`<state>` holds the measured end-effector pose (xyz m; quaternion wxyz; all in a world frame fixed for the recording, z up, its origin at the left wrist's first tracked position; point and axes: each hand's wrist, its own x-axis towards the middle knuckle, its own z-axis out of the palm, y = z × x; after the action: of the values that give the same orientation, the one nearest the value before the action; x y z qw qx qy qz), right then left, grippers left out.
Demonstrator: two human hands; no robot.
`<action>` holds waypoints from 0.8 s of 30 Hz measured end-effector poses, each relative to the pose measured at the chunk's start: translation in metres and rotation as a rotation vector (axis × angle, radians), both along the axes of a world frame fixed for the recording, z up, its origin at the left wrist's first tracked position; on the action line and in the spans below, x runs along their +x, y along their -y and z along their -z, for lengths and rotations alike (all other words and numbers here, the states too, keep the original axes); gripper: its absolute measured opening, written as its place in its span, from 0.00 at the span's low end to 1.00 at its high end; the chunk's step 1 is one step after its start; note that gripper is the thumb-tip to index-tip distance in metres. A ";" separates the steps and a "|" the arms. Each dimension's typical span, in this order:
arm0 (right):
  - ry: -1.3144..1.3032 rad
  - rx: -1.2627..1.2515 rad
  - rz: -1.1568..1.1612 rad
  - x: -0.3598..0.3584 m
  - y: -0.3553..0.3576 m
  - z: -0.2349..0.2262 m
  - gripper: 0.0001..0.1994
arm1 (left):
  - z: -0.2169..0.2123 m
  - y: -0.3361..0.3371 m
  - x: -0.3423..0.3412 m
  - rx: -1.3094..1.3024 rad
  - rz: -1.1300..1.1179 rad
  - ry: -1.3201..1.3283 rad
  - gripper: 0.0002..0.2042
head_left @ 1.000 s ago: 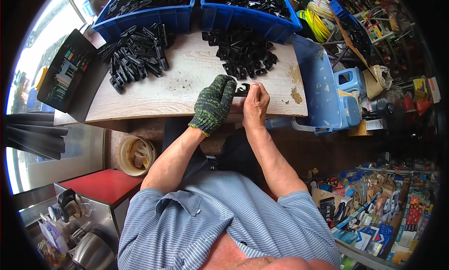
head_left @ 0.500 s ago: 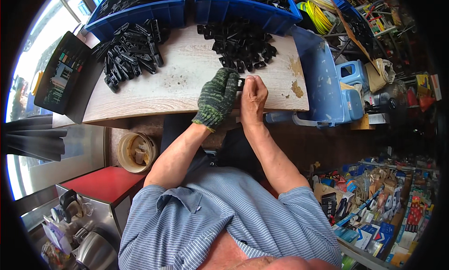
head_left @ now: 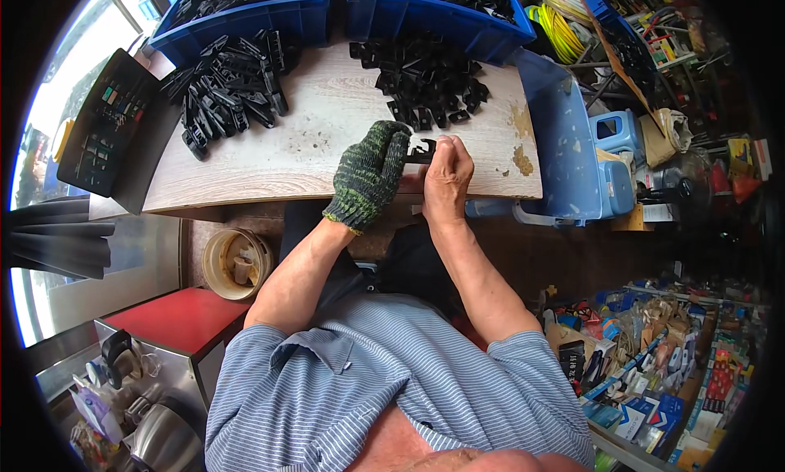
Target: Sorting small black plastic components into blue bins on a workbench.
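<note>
Just over the table's front edge, my bare right hand (head_left: 449, 171) pinches a small black plastic part (head_left: 421, 151) with notched edges. My left hand (head_left: 368, 173), in a green-and-black knitted glove, is curled closed right beside the part's left end. What its fingers hold, if anything, is hidden. Beyond my hands lies a pile of short black plastic parts (head_left: 427, 79). Farther left is a second heap of longer black plastic pieces (head_left: 231, 92).
Two blue bins (head_left: 441, 18) of black parts stand along the table's (head_left: 315, 157) far side. A dark upright panel (head_left: 110, 124) is at its left end, a light-blue tub (head_left: 564, 145) at its right. Below stands a bucket (head_left: 237, 263).
My hands have drawn slightly apart, the left going left and the right a little right. More of the black part shows between them.
</note>
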<state>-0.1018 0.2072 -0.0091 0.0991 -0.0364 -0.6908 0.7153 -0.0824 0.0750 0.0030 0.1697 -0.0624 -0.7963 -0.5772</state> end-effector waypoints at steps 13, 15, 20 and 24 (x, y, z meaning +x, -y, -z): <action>-0.037 0.034 0.023 -0.001 0.003 -0.006 0.18 | 0.017 -0.004 -0.008 -0.127 -0.069 -0.160 0.11; 0.016 -0.062 0.037 -0.004 -0.003 0.001 0.16 | 0.013 -0.020 -0.005 -0.100 -0.110 -0.118 0.12; -0.187 0.149 -0.060 -0.004 -0.010 0.003 0.12 | 0.007 -0.044 0.002 -0.306 -0.139 0.057 0.14; -0.108 0.082 -0.080 -0.004 -0.011 0.002 0.13 | 0.012 -0.041 0.006 -0.338 -0.097 -0.039 0.14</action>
<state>-0.1057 0.2179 -0.0114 0.1088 0.0341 -0.7140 0.6907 -0.0762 0.1164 -0.0094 0.1997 -0.0629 -0.8807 -0.4249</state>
